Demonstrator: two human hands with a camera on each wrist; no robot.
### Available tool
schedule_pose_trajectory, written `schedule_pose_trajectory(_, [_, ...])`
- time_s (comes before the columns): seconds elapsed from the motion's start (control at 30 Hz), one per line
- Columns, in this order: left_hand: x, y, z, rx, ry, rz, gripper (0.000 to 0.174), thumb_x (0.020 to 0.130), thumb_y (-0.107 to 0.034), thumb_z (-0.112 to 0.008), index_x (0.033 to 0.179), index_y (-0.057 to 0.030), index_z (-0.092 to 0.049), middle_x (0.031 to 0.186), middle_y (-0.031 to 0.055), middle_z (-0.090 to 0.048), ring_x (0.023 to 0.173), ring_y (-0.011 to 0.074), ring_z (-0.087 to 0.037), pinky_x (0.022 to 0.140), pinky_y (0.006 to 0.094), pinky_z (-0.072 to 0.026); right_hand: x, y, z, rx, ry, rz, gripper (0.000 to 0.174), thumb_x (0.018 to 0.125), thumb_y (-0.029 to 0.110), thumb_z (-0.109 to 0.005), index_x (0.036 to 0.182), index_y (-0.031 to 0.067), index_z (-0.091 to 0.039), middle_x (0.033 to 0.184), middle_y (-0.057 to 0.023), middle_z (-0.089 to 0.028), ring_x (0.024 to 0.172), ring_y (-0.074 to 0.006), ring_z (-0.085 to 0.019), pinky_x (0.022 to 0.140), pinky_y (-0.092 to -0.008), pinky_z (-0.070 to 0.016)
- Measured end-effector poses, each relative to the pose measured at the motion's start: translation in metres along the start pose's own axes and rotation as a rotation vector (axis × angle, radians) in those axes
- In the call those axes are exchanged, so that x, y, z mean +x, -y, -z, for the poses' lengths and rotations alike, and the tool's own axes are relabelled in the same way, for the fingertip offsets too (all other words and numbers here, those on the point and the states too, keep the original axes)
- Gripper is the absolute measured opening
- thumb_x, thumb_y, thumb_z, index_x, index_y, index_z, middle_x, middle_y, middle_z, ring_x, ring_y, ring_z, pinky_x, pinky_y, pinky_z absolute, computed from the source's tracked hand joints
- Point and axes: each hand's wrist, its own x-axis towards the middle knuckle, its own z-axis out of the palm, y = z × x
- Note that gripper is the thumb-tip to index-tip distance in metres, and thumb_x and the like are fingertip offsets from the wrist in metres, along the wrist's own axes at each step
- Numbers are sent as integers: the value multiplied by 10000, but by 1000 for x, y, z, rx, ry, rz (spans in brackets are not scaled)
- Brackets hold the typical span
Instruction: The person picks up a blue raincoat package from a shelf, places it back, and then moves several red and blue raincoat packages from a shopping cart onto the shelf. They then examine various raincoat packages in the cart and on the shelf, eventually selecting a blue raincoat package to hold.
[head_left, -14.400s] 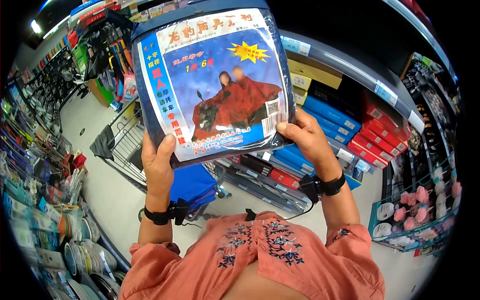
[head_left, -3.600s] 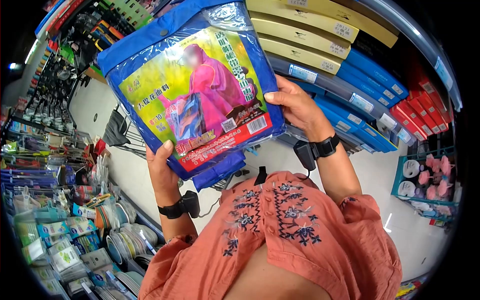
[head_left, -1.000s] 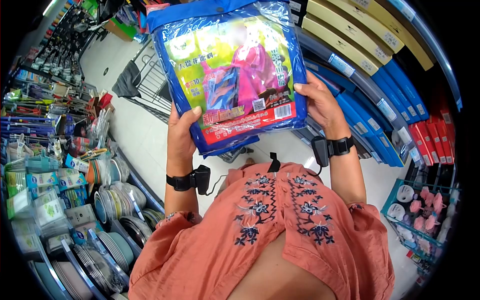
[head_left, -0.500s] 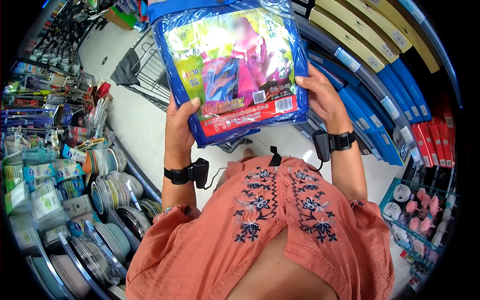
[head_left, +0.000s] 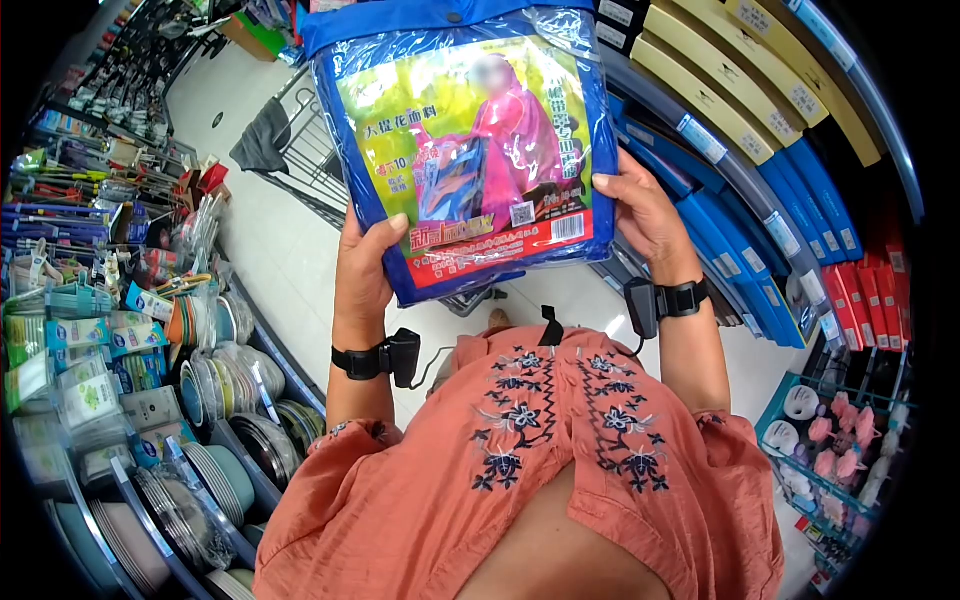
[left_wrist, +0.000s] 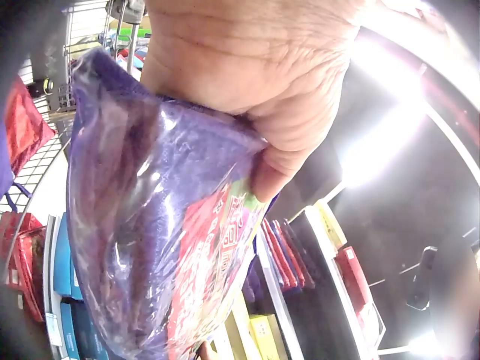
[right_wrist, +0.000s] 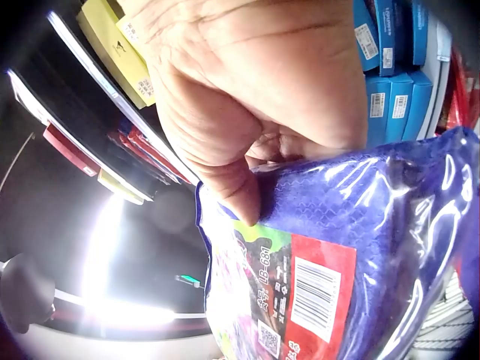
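A packaged rain poncho (head_left: 470,150), folded blue cloth in a clear plastic bag with a blue snap flap, is held up in front of the chest. Its printed card shows a pink-hooded rider. The left hand (head_left: 365,255) grips its lower left corner, thumb on the front face and fingers hidden behind. At the right edge the right hand (head_left: 645,215) pinches it the same way. In the left wrist view the left thumb (left_wrist: 274,176) lies over the wrapped edge. The right wrist view shows the right thumb (right_wrist: 236,195) pressing just above the barcode.
Behind the package stands a wire shopping cart (head_left: 300,150). Shelves of yellow boxes (head_left: 700,90), blue boxes (head_left: 735,260) and red boxes (head_left: 865,305) line the right. Stacked plates (head_left: 215,480) and wrapped goods fill the left. A rack of pink items (head_left: 840,435) stands lower right.
A darker package showing two riders was held in the oldest frame; the blue poncho has replaced it since. Over the last second the blue package has only tilted slightly, and the glare on it has lessened.
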Motion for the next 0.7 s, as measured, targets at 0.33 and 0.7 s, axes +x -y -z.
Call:
schedule_pose_trajectory(0.33, [2, 4, 3, -22, 3, 8, 495, 879, -22, -582, 1359, -14, -459, 1254, 113, -612, 1103, 198, -621, 974, 347, -495, 1, -3, 2, -18, 7, -17, 563, 896, 115, -650, 1404, -11, -443, 1311, -117, -596, 1151, -174, -607, 1015, -324, -476])
schedule_pose_trajectory(0.7, [5, 6, 2, -45, -7, 6, 494, 883, -24, -574, 1363, -17, -456, 1263, 117, -600, 1109, 201, -616, 970, 352, -503, 6, -4, 5, -18, 10, -5, 551, 905, 114, -647, 1393, -23, -429, 1284, -143, -601, 1122, -166, -622, 982, -321, -509])
